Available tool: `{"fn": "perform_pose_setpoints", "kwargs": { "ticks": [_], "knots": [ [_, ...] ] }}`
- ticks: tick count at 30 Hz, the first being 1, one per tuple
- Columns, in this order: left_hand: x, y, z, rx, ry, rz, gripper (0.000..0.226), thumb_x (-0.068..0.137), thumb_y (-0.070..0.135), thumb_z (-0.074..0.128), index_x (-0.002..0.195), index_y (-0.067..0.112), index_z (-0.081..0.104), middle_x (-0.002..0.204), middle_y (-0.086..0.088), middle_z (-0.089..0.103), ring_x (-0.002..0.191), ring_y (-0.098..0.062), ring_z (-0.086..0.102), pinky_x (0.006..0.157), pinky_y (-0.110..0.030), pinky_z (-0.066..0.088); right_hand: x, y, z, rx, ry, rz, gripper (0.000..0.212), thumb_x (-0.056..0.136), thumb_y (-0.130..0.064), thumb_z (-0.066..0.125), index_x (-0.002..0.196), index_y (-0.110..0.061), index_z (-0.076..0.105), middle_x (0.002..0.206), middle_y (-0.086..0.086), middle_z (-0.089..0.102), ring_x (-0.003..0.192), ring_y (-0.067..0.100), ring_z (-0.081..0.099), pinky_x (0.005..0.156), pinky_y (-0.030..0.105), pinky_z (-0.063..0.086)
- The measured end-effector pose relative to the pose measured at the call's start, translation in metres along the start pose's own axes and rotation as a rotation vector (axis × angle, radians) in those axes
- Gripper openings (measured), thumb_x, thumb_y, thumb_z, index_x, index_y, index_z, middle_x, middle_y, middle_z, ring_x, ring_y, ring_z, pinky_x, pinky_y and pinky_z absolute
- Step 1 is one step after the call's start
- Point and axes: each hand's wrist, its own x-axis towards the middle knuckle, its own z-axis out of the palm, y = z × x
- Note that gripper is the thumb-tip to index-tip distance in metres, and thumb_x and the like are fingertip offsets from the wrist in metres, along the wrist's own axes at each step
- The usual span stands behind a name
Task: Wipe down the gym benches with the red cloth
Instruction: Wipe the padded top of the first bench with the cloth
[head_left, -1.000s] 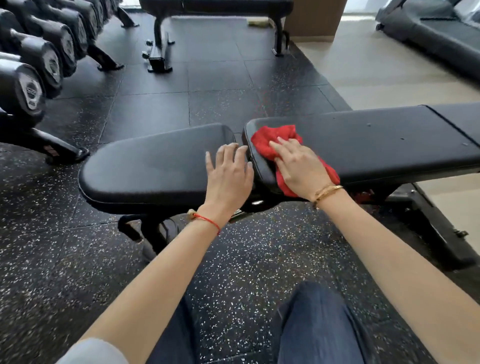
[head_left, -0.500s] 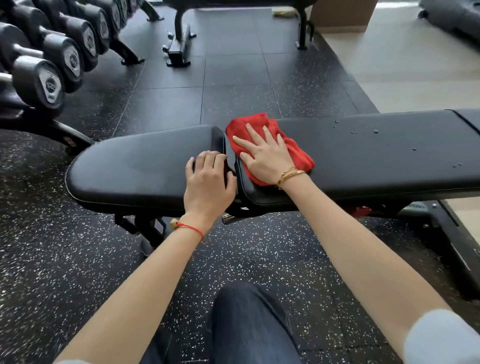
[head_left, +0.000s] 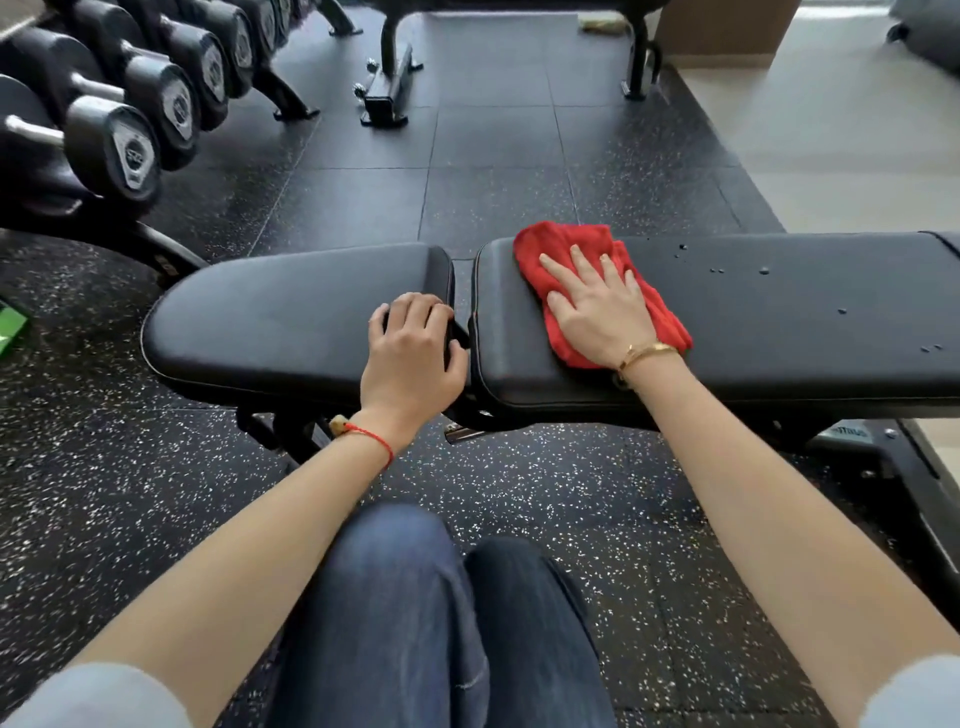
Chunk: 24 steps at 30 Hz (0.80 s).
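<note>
I count two pads on the bench (head_left: 779, 332) before me, and one red cloth (head_left: 569, 248) under my right hand (head_left: 597, 312). My left hand (head_left: 410, 358) makes two. At eleven o'clock, dumbbells (head_left: 111, 137) in a row; about five show. At twelve, one second bench (head_left: 387, 73).

Not much readable text here

The only markings are on the dumbbells (head_left: 111, 143) racked at the far left: each end cap has a pale badge with what looks like a number, but it's too blurry to read for sure. There's also a small pale label on the bench frame (head_left: 852, 434) down at the near right, under the pad, with a few letters on it that I can't make out. The pads and cloth carry no lettering I can see.
</note>
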Motion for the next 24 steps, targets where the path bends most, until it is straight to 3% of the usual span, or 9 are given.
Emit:
{"fn": "perform_pose_setpoints", "kwargs": {
  "ticks": [4, 12, 17, 24],
  "knots": [
    [0.001, 0.003, 0.003, 0.021, 0.007, -0.014, 0.037, 0.088, 0.032, 0.049, 0.118, 0.014, 0.061, 0.127, -0.003, 0.06, 0.128, -0.027, 0.047, 0.113, -0.048, 0.031, 0.034, -0.021, 0.003, -0.018, -0.022, 0.026, 0.053, 0.1, -0.043, 0.027, 0.151, -0.045, 0.013, 0.164, -0.003, 0.003, 0.149, 0.034, 0.004, 0.12, 0.052, -0.001],
    [-0.001, 0.002, 0.006, 0.031, 0.019, -0.01, 0.039, 0.092, 0.031, 0.047, 0.124, 0.012, 0.06, 0.131, -0.005, 0.06, 0.131, -0.027, 0.047, 0.114, -0.049, 0.032, -0.028, -0.048, 0.02, -0.051, 0.011, -0.241, 0.052, 0.099, -0.044, 0.031, 0.149, -0.049, 0.018, 0.163, -0.005, 0.009, 0.15, 0.029, 0.007, 0.12, 0.05, 0.002],
    [-0.004, 0.001, 0.008, 0.01, 0.012, -0.006, 0.037, 0.092, 0.03, 0.047, 0.122, 0.013, 0.061, 0.134, -0.003, 0.059, 0.136, -0.024, 0.044, 0.116, -0.049, 0.029, -0.056, -0.001, 0.013, -0.05, 0.08, -0.161, 0.054, 0.099, -0.042, 0.035, 0.15, -0.046, 0.019, 0.162, -0.004, 0.015, 0.149, 0.029, 0.014, 0.12, 0.048, 0.008],
    [-0.007, 0.003, 0.009, 0.03, 0.015, -0.002, 0.038, 0.097, 0.029, 0.042, 0.127, 0.012, 0.06, 0.139, -0.004, 0.058, 0.139, -0.025, 0.042, 0.117, -0.051, 0.028, 0.016, 0.026, -0.002, -0.015, 0.002, 0.101, 0.053, 0.099, -0.042, 0.029, 0.15, -0.048, 0.015, 0.164, -0.002, 0.006, 0.149, 0.033, 0.006, 0.12, 0.052, 0.001]
  ]
}}
